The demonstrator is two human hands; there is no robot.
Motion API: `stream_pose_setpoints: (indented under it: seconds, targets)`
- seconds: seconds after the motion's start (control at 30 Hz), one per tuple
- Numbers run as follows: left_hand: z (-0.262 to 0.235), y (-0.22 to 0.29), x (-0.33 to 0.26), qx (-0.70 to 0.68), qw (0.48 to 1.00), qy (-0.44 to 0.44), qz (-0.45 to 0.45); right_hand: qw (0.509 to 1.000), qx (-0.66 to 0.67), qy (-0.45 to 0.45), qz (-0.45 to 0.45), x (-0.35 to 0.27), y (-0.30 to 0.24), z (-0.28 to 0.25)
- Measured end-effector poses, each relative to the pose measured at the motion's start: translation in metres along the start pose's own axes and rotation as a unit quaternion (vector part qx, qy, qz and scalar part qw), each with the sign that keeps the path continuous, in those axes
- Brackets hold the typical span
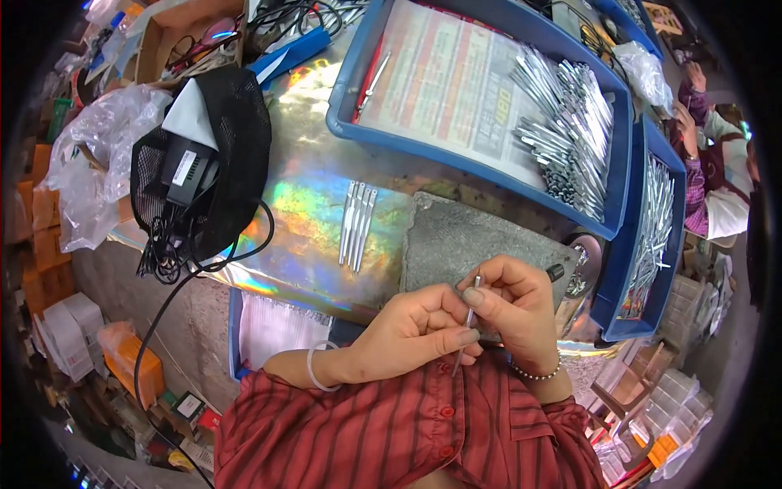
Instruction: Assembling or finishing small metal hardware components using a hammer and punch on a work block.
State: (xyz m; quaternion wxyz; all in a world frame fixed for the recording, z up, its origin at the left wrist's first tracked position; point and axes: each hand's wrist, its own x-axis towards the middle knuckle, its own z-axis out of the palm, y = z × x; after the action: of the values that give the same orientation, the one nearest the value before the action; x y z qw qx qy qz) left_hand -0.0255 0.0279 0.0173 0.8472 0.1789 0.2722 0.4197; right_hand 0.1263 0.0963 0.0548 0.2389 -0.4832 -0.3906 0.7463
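Observation:
Close in front of my striped shirt, both hands meet over a thin metal rod [470, 314], which stands nearly upright between them. The thumb and fingers of my left hand [415, 332] pinch its lower part. Higher up, near its top end, my right hand [515, 311] grips it between thumb and bent fingers. Just beyond my hands lies a dark grey slab [468, 236] with a rough surface. Left of the slab, several flat silvery metal strips [357, 226] with a hole at one end lie side by side on the shiny bench [301, 163].
A blue tray [481, 167] at the back holds a heap of metal rods [570, 130]. Another blue tray [611, 326] with more rods stands at right. A black mesh bag [244, 122] with cables sits at left. At far right, a person's hand [686, 122] shows.

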Motion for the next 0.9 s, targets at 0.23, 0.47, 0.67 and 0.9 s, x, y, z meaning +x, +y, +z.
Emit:
stream_pose_setpoints:
  seconds: [0.23,0.47,0.67,0.9]
  targets:
    - [0.01,-0.001,0.008,0.035,0.999,-0.002,-0.02,0.998,0.049,-0.029,0.02,-0.007,0.003,-0.02]
    - [0.02,-0.005,0.02,0.03,0.998,-0.017,-0.049,0.995,0.088,-0.047,0.024,-0.015,0.009,-0.043]
    - [0.029,0.002,0.028,0.043,0.993,0.009,-0.109,0.988,0.139,-0.071,-0.004,-0.017,0.015,-0.055]
    - [0.029,0.001,0.032,0.087,0.988,-0.017,-0.128,0.987,0.129,-0.098,0.005,-0.023,0.012,-0.062]
